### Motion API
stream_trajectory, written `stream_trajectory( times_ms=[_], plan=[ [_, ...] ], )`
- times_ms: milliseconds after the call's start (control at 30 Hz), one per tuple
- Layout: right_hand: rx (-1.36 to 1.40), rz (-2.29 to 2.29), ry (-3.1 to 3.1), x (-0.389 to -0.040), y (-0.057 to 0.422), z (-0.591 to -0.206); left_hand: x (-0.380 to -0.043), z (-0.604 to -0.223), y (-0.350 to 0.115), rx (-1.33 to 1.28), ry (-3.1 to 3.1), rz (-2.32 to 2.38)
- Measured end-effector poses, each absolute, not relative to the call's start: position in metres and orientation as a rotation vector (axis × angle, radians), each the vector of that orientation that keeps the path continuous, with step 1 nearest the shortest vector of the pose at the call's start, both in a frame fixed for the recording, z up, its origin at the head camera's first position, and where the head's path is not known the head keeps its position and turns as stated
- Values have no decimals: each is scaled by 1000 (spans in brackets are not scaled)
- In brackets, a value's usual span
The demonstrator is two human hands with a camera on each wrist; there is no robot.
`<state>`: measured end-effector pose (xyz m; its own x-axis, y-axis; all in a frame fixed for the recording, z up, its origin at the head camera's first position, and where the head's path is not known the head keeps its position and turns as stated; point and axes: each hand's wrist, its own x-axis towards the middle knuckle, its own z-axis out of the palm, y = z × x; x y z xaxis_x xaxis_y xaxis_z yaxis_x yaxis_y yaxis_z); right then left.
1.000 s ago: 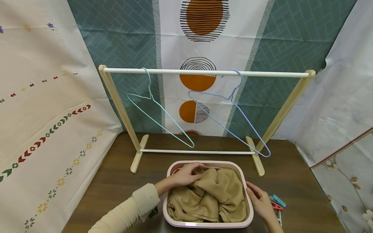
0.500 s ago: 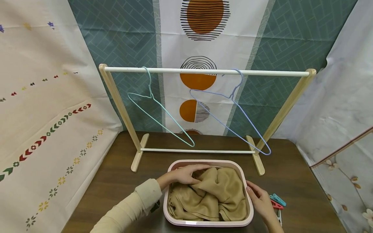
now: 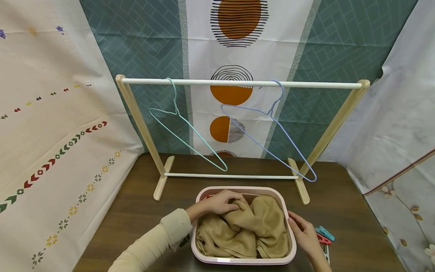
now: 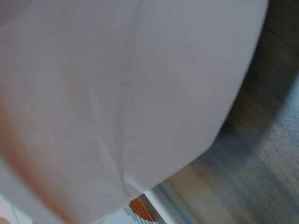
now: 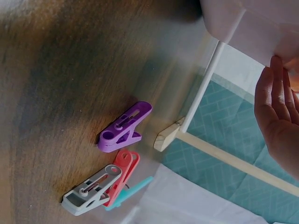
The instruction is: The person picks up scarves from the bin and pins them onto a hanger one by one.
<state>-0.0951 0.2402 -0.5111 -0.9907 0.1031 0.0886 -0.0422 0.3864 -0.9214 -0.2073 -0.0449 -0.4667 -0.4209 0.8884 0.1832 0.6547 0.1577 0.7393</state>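
Observation:
A pale pink basin [image 3: 243, 261] stands on the table, filled with a bunched tan cloth [image 3: 268, 223] that shows a fringed edge at the left. My left hand [image 3: 222, 202] reaches over the basin's left side, and its curled fingers pinch a fold of the cloth near the back. A bit of red shows beside that wrist, mostly hidden. My right hand [image 3: 304, 234] touches the basin's right side with nearly straight fingers. In the right wrist view its fingertips [image 5: 276, 65] lie against the outer wall. The basin's wall [image 4: 140, 93] fills most of the left wrist view.
Behind the basin stands a rack with a white rod [image 3: 231, 82] carrying a mint hanger [image 3: 193, 132] and a blue hanger [image 3: 289, 139]. Right of the basin lie grey [image 5: 91, 190], red [image 5: 122, 173], teal [image 5: 130, 192] and purple [image 5: 125, 127] clothespins. Printed cloths hang around the table.
My left hand first spread its fingers over the cloth, then curled them into it and drew a fold up. The right hand has stayed at the basin's side.

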Motion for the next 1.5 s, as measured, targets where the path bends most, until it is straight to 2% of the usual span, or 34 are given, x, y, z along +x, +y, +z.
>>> stream_trajectory(
  times_ms=[100, 433, 767, 1000, 1500],
  plan=[
    [-52, 1668, -2502, -95, 241, -511, -203, -458, -47, 1529, 2163, 1224],
    [-44, 1658, -2503, -97, 242, -509, -170, -391, -53, 1487, 2270, 1521],
    [-50, 1696, -2488, -95, 241, -512, -170, -395, -56, 1232, 2182, 1741],
    [-47, 1685, -2486, -95, 240, -513, -167, -376, -63, 1353, 2191, 1837],
    [-72, 1724, -2508, -95, 241, -509, -162, -313, -80, 1416, 2214, 2020]
  ],
)
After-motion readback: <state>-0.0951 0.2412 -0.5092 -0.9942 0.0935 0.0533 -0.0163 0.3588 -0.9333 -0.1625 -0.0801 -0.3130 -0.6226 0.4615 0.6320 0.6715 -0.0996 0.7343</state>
